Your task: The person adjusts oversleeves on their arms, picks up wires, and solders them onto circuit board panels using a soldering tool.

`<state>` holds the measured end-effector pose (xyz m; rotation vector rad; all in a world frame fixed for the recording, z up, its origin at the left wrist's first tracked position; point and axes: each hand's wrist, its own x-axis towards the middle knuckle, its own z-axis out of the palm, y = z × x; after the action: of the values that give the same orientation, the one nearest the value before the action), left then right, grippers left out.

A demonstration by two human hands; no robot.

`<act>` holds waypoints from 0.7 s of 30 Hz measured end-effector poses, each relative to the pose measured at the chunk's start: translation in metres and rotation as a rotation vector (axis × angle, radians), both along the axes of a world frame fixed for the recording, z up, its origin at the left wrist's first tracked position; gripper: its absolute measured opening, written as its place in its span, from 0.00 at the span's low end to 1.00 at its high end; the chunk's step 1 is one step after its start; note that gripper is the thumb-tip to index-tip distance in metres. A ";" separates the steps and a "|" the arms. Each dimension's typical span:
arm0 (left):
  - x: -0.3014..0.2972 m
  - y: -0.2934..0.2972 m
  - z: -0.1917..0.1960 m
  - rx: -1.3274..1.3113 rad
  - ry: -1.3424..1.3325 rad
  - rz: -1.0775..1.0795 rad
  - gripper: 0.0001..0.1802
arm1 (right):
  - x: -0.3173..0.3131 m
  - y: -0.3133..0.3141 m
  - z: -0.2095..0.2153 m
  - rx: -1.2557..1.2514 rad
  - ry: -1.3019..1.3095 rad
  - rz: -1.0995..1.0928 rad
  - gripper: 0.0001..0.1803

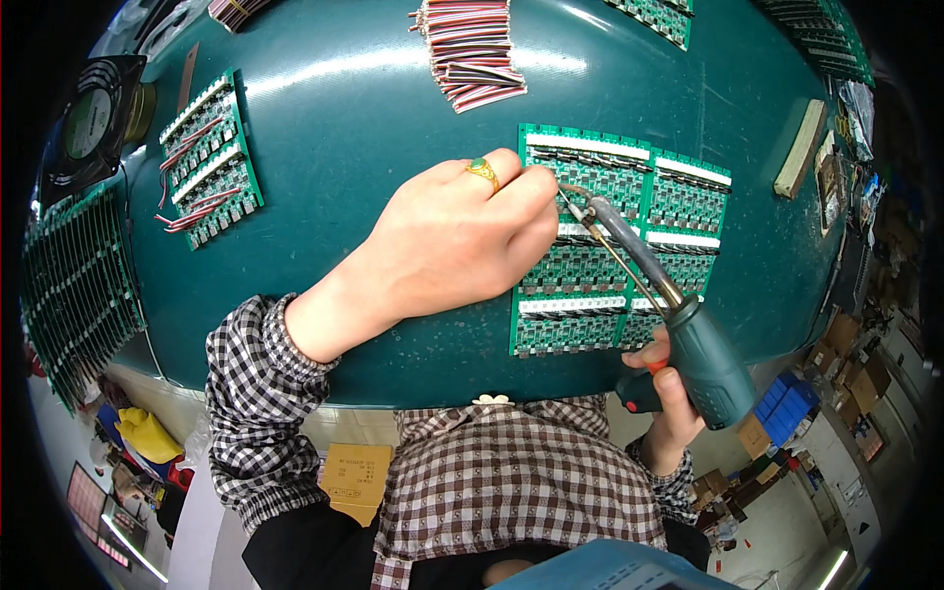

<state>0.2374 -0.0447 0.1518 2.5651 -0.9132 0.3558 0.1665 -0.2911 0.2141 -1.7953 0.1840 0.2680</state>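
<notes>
In my right hand [673, 408] is a green soldering gun [713, 364], its fingers wrapped round the handle by a red trigger. The gun's metal barrel slants up and left, and its tip comes close to the fingertips of my left hand [457, 231]. My left hand, with a ring on one finger, is pinched closed over a panel of green circuit boards [570, 270]; whatever it grips is hidden. White strips and short dark wires run in rows across this panel. Another similar panel [688, 202] adjoins it on the right.
Red, black and white wires [477, 54] lie bundled at the far middle. On the left are a board with loose wires [211, 162], a black fan [93, 118] and a stack of circuit boards [79, 285]. A wooden block [799, 147] lies at the right.
</notes>
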 end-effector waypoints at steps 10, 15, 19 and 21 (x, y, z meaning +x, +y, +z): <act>-0.001 0.000 0.001 -0.009 -0.003 0.004 0.13 | 0.002 0.002 0.001 -0.010 0.023 0.004 0.25; -0.001 0.000 0.001 0.000 0.005 0.008 0.13 | 0.002 -0.001 0.000 -0.005 0.019 0.038 0.25; 0.000 0.000 0.001 0.003 0.012 0.009 0.13 | 0.002 0.001 0.001 -0.017 0.022 0.036 0.25; 0.000 0.000 0.001 0.000 0.009 0.002 0.13 | 0.000 0.001 0.001 -0.003 0.021 -0.021 0.25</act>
<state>0.2374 -0.0447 0.1526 2.5654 -0.9073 0.3450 0.1661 -0.2899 0.2153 -1.7930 0.2179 0.2723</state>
